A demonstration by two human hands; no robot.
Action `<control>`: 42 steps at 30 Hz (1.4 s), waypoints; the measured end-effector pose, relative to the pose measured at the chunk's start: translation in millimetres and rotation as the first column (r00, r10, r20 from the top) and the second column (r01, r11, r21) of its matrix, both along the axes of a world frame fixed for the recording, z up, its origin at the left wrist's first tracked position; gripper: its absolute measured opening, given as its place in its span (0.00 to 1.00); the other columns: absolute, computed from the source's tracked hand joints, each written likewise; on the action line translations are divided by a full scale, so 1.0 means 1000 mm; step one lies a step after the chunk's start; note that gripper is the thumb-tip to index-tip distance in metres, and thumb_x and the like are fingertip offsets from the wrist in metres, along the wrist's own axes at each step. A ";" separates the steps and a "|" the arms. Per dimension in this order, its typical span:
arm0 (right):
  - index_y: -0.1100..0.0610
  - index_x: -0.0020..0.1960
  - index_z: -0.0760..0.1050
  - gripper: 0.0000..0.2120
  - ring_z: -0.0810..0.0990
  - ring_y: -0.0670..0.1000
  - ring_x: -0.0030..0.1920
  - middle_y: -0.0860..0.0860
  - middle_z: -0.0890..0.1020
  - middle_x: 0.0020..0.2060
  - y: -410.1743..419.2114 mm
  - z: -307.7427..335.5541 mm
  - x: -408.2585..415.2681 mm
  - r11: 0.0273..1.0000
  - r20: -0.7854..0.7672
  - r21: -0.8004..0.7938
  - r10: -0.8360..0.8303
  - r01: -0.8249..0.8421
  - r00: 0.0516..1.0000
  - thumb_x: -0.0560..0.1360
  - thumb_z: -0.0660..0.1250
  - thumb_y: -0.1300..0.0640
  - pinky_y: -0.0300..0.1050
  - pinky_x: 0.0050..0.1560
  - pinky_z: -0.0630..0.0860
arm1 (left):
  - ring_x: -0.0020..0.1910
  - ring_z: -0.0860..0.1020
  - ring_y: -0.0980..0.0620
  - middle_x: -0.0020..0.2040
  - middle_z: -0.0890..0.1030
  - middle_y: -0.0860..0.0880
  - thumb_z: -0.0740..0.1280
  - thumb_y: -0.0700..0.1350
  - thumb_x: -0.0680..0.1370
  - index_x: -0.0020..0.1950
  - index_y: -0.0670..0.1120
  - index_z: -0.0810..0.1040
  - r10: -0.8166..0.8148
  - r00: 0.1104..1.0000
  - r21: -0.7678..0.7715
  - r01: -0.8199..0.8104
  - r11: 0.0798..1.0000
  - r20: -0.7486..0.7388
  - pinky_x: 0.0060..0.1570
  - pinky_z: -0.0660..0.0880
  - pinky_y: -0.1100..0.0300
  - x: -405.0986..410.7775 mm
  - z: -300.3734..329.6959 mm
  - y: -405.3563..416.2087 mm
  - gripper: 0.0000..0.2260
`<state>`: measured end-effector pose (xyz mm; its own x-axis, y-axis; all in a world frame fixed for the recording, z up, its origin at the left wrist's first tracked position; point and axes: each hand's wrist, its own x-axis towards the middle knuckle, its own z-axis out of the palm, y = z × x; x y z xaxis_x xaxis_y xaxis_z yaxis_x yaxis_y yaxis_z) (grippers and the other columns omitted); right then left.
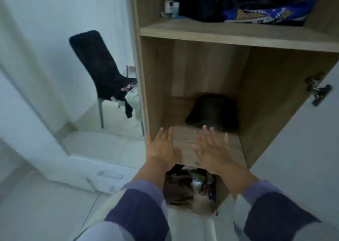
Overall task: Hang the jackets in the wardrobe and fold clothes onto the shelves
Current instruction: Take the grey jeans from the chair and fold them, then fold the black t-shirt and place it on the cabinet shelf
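Wooden shelf (211, 149) with one dark folded garment (213, 112), left hand (162, 147) and right hand (211, 149) both spread wide, empty.

Bare wooden middle shelf (185, 145) is lying open beneath both sets of fingertips. Dark folded garment (212, 112) is sitting just beyond the right fingertips (204, 129), blocking the rear; wooden side wall (156, 86) is bordering the left fingers (161, 130).

A black high-backed chair (102, 72) stands on pale floor tiles (45, 204) against white walls (45, 20).

A dark folded garment (212, 112) lies at the back of the wardrobe's middle shelf (185, 141).
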<state>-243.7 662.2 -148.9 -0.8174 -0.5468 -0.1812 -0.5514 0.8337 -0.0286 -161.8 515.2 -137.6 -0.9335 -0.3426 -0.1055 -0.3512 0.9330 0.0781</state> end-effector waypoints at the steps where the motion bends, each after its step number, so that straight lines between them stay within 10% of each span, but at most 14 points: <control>1: 0.46 0.78 0.38 0.27 0.33 0.52 0.76 0.49 0.34 0.76 -0.002 0.004 0.021 1.000 0.033 -0.021 0.023 -0.022 0.999 0.81 0.39 0.42 0.62 0.72 0.33 | 0.78 0.47 0.52 0.79 0.53 0.50 0.53 0.53 0.81 0.79 0.46 0.43 0.035 0.999 0.001 -0.035 0.999 -0.015 0.74 0.45 0.43 0.026 0.004 0.003 0.31; 12: 0.45 0.78 0.40 0.28 0.33 0.53 0.76 0.49 0.36 0.77 -0.058 0.019 0.256 0.867 0.104 0.015 0.493 -0.497 0.863 0.80 0.39 0.39 0.64 0.72 0.34 | 0.78 0.47 0.51 0.78 0.54 0.50 0.55 0.51 0.80 0.78 0.46 0.46 0.509 0.860 -0.021 -0.509 0.861 0.018 0.73 0.46 0.41 0.321 0.014 0.004 0.30; 27: 0.47 0.78 0.39 0.27 0.39 0.54 0.77 0.52 0.40 0.78 -0.203 -0.063 0.587 0.409 0.177 0.101 0.890 -0.907 0.421 0.82 0.41 0.42 0.63 0.74 0.40 | 0.78 0.48 0.50 0.78 0.56 0.51 0.58 0.49 0.79 0.78 0.48 0.49 0.915 0.354 0.063 -0.935 0.348 0.194 0.74 0.45 0.42 0.694 -0.065 -0.042 0.30; 42: 0.47 0.78 0.41 0.29 0.41 0.55 0.78 0.52 0.44 0.78 -0.313 -0.173 0.692 0.189 0.350 0.146 0.908 -0.971 0.230 0.82 0.50 0.45 0.62 0.74 0.43 | 0.78 0.47 0.49 0.78 0.54 0.49 0.59 0.48 0.80 0.78 0.49 0.50 0.935 0.128 0.186 -0.980 0.069 0.332 0.74 0.48 0.42 0.796 -0.183 -0.111 0.29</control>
<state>448.1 349.4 -321.5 0.3312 -0.7785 -0.5331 -0.9381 -0.3323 -0.0976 634.7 404.2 -320.8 0.1999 -0.8592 -0.4709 -0.9477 -0.2916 0.1297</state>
